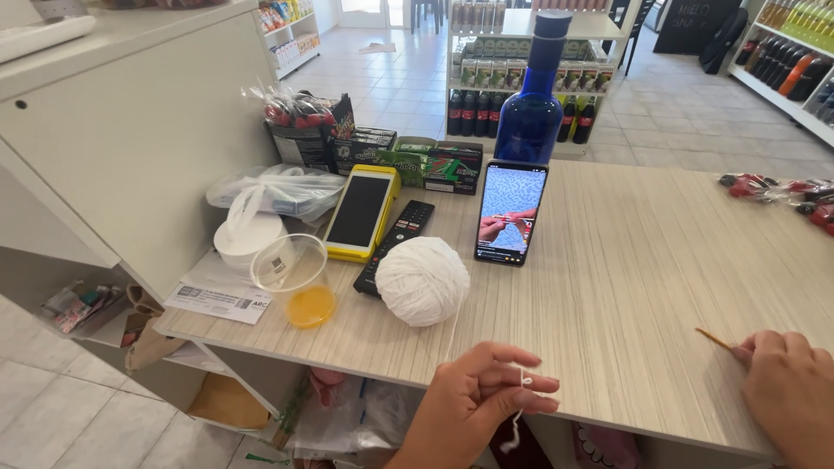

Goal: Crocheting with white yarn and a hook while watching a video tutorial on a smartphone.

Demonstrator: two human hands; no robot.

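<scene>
My left hand (478, 399) hovers at the counter's near edge with a strand of white yarn (524, 379) looped around a finger; the loose end hangs below. The strand runs up to a white yarn ball (422, 280) resting on the wood-grain counter (634, 260). My right hand (792, 395), at the lower right, grips a thin wooden crochet hook (714, 340) whose tip points left over the counter. A phone (510, 213) leans upright against a blue glass bottle (531, 108) and plays a video of hands working yarn.
A yellow card terminal (360, 213), a black remote (395, 244), a clear cup with orange liquid (295, 278), a paper roll (248, 239) and snack boxes (434, 165) crowd the counter's left. Red wrapped sweets (782, 193) lie at the far right. Shop shelves stand behind.
</scene>
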